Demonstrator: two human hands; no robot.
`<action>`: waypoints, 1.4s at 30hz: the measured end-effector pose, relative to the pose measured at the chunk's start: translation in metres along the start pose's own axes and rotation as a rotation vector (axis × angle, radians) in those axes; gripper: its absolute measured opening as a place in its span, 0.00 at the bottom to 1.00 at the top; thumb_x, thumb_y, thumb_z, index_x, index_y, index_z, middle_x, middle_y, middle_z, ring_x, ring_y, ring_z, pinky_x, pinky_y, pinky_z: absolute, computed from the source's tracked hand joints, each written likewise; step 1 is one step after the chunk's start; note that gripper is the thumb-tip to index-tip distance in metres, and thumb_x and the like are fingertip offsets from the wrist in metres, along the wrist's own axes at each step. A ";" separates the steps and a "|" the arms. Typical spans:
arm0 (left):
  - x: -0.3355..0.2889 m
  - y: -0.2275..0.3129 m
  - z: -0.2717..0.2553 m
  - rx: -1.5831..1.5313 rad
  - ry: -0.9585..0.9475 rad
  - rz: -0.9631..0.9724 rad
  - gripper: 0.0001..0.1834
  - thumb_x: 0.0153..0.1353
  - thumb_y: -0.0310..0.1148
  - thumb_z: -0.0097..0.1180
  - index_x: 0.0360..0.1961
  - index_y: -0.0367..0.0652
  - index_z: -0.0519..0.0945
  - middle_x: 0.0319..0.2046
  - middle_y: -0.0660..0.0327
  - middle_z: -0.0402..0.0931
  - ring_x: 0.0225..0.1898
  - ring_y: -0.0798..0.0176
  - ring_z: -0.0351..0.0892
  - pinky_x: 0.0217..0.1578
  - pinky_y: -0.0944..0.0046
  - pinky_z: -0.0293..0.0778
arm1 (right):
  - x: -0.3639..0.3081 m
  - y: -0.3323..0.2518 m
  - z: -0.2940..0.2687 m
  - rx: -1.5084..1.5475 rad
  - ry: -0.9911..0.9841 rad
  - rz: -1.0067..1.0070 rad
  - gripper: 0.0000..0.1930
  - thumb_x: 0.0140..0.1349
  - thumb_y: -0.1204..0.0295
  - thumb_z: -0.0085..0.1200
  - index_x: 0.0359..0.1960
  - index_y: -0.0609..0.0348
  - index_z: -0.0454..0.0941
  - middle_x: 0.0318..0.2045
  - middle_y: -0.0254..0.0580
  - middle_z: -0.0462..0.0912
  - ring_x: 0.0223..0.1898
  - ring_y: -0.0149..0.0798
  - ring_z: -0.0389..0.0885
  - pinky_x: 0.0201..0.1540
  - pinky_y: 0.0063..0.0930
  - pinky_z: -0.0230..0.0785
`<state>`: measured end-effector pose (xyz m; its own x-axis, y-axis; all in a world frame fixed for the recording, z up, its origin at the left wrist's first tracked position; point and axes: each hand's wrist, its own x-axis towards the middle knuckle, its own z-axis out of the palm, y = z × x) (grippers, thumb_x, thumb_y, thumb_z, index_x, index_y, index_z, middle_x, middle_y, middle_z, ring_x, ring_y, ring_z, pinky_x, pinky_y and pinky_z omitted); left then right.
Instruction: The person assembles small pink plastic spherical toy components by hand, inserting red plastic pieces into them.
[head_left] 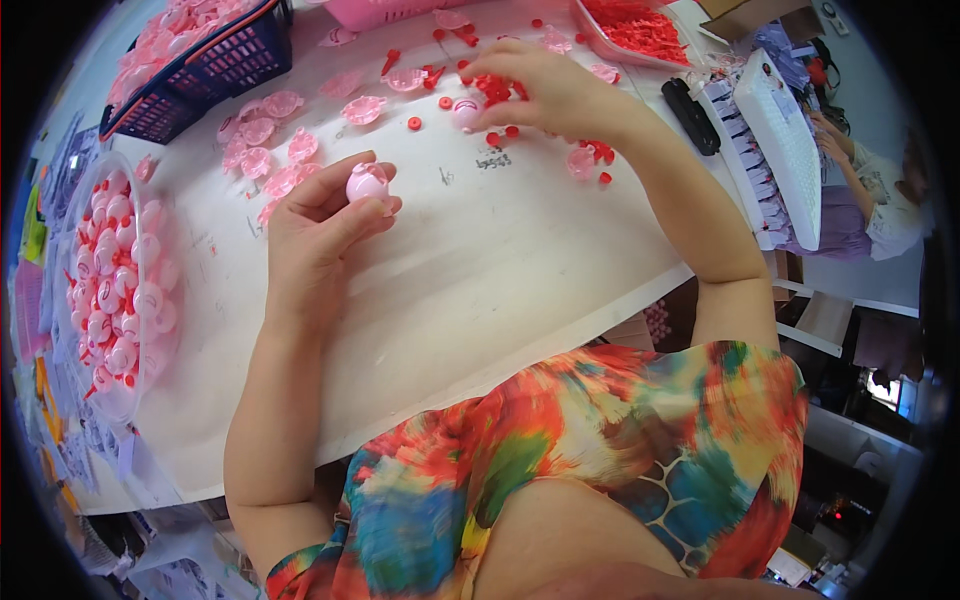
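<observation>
My left hand (315,215) is closed around a small pink round plastic piece (367,182), pinched between thumb and fingers above the white table. My right hand (545,92) is farther off at the right, its fingers and thumb apart over a cluster of small red plastic parts (494,88). Just beside its thumb sits a pink ball-shaped piece (466,113). Pink shell-like pieces (363,110) and small red caps (414,124) lie scattered between and beyond the hands.
A clear tub (141,250) of pink balls with red parts stands at the left. Behind it is a dark blue basket (230,62) of pink pieces. A tray (590,35) of red parts sits at the far right, near a black case (690,117). Another person (870,190) sits beyond.
</observation>
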<state>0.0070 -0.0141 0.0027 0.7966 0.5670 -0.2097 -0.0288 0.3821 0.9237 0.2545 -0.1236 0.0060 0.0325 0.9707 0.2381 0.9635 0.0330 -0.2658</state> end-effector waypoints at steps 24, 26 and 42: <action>0.003 -0.002 -0.002 -0.014 -0.068 -0.011 0.21 0.46 0.24 0.58 0.45 0.35 0.72 0.38 0.56 0.75 0.35 0.66 0.76 0.35 0.70 0.72 | -0.015 0.052 -0.029 0.995 0.133 0.601 0.16 0.59 0.69 0.48 0.48 0.60 0.70 0.31 0.31 0.74 0.28 0.20 0.69 0.30 0.12 0.64; 0.002 -0.002 -0.002 -0.018 -0.069 -0.006 0.21 0.46 0.24 0.58 0.44 0.35 0.72 0.38 0.56 0.75 0.35 0.67 0.76 0.35 0.71 0.72 | -0.017 0.046 -0.030 1.114 0.145 0.592 0.16 0.59 0.69 0.48 0.47 0.61 0.70 0.29 0.31 0.74 0.26 0.20 0.70 0.28 0.12 0.65; 0.007 -0.003 -0.006 0.047 0.000 0.102 0.21 0.54 0.31 0.52 0.49 0.34 0.67 0.42 0.53 0.73 0.38 0.65 0.75 0.38 0.70 0.73 | 0.002 -0.071 0.015 1.195 -0.396 0.628 0.16 0.55 0.68 0.52 0.43 0.62 0.72 0.30 0.30 0.75 0.25 0.19 0.71 0.25 0.11 0.65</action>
<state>0.0094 -0.0073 -0.0037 0.7911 0.6009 -0.1140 -0.0814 0.2881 0.9541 0.1826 -0.1201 0.0114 0.0979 0.8941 -0.4370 0.0058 -0.4396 -0.8982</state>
